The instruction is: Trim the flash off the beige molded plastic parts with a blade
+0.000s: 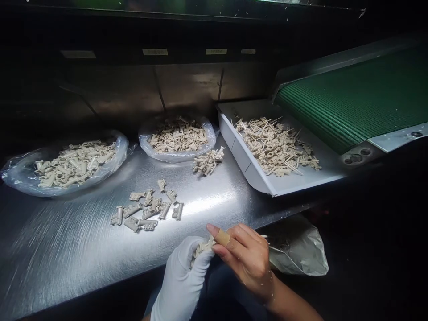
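Observation:
My left hand [182, 276], in a white glove, is closed around a small cluster of beige moulded plastic parts [203, 248] just off the table's front edge. My right hand [245, 252] is bare, with tan tape around its index finger. Its thumb and index finger pinch at the right end of the same parts; the other fingers are curled in. A thin pale stick [264, 236] shows just behind the right hand; whether it is held there I cannot tell. Several loose beige plastic parts [155, 205] lie on the metal table [80, 240] ahead of my left hand.
Two plastic-lined bowls [122, 149] [210, 149] of beige parts stand at the back left and centre. A small pile [209, 161] lies beside a white tray [247, 167] of parts with sticks. A green conveyor belt [361, 96] ends above it. A bag [301, 247] hangs below right.

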`<state>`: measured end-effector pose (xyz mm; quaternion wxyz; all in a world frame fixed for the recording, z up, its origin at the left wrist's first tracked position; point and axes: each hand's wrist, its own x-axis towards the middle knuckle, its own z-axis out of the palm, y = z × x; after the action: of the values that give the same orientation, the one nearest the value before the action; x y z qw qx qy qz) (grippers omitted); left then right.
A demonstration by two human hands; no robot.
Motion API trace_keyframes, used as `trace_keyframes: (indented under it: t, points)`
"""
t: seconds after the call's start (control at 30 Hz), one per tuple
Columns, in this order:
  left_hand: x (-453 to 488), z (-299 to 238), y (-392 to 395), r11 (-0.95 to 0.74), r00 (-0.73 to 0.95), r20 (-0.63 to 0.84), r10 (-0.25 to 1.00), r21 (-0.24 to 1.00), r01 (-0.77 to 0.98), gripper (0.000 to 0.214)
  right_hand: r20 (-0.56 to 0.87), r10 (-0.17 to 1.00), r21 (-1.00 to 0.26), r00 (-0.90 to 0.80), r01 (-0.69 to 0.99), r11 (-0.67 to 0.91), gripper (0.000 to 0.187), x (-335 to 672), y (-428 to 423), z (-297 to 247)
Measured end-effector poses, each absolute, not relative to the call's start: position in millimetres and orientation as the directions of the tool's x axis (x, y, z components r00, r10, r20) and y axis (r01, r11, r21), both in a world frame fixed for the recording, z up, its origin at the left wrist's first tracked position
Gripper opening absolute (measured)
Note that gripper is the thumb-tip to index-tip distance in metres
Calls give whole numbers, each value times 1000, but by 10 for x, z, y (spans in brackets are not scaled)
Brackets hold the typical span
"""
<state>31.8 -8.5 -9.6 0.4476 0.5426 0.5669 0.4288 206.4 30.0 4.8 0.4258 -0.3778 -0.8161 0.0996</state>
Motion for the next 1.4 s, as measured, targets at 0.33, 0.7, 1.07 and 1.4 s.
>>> trace_keyframes:
  t: [0.33, 0.7, 1.07, 1.4]
  points:
    - [309, -61, -71, 172, 92, -170, 981, 985, -14, 31, 599, 725, -577, -339, 445, 685, 35, 2053, 284, 14]
    - [300, -150, 29, 718, 693, -350, 630, 602, -349, 41, 558, 760, -667, -333, 365, 650, 42, 2028, 295, -24]
    - [287, -176, 15, 753, 724, -345, 597, 553, -358, 41, 577, 746, -625, -333, 407, 666, 40, 2016, 279, 5]
    - [328, -114, 27, 657, 614, -339, 712, 629, -414, 63, 510, 796, -691, -325, 397, 604, 39, 2032, 308, 14]
